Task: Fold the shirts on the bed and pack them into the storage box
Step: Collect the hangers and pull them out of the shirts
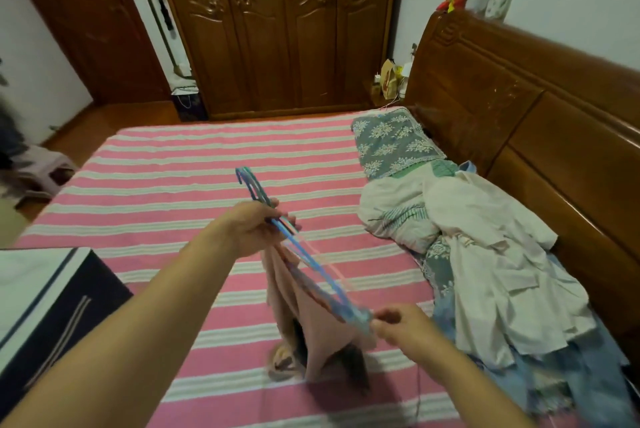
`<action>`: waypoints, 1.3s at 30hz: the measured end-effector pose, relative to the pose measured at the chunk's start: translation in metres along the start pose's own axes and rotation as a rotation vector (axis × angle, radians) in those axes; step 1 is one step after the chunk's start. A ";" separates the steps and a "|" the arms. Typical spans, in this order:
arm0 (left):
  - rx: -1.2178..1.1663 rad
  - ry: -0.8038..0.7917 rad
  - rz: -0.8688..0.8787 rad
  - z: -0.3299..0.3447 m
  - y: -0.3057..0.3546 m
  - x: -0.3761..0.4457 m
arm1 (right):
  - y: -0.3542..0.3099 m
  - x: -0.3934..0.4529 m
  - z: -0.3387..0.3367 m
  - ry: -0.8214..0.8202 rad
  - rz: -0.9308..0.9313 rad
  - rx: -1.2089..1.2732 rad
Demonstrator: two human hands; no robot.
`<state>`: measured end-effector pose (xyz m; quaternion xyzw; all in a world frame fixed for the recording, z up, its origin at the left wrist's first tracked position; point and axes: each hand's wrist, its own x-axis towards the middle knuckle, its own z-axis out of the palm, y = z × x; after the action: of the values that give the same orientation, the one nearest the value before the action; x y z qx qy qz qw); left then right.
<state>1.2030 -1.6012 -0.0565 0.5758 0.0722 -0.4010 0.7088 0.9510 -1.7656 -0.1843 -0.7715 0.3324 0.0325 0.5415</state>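
Head view: storage box (52, 292) half cropped.

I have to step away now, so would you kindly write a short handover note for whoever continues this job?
Left hand grips the blue hangers near their hooks.
Right hand pinches the hangers' lower end, where the pink shirt hangs down to the striped bed.
More clothes lie piled by the headboard. The storage box sits at the bed's left edge.
Done: no folded shirt is visible.
Left: free the pink shirt, fold everything, pack.
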 end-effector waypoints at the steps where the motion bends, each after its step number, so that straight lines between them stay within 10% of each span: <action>1: 0.178 -0.057 -0.016 -0.012 -0.010 0.000 | 0.012 0.003 -0.007 -0.071 0.060 -0.090; 7: 1.193 -0.074 -0.006 -0.086 -0.065 -0.007 | 0.027 0.043 -0.045 0.120 0.099 -0.222; 11: 1.428 -0.040 0.118 -0.127 -0.090 -0.021 | -0.005 0.056 -0.026 0.062 -0.058 -0.309; 17: 1.198 -0.129 0.217 -0.156 -0.090 -0.059 | -0.058 0.069 0.055 -0.168 -0.462 -0.403; 21: 1.345 -0.001 0.108 -0.186 -0.086 -0.066 | -0.070 0.101 0.080 -0.095 -0.236 -0.241; 28: 1.034 0.372 0.010 -0.254 -0.166 -0.078 | 0.037 0.139 0.111 -0.412 0.132 -0.718; 34: 0.523 0.587 -0.018 -0.288 -0.231 -0.041 | 0.171 0.200 0.175 -0.394 0.474 -0.361; 39: 0.207 0.688 -0.015 -0.291 -0.244 -0.012 | 0.169 0.237 0.216 0.109 0.772 0.445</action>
<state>1.1407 -1.3445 -0.3295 0.7452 0.2700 -0.1939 0.5781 1.1089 -1.7262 -0.5079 -0.4564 0.6229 0.1191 0.6241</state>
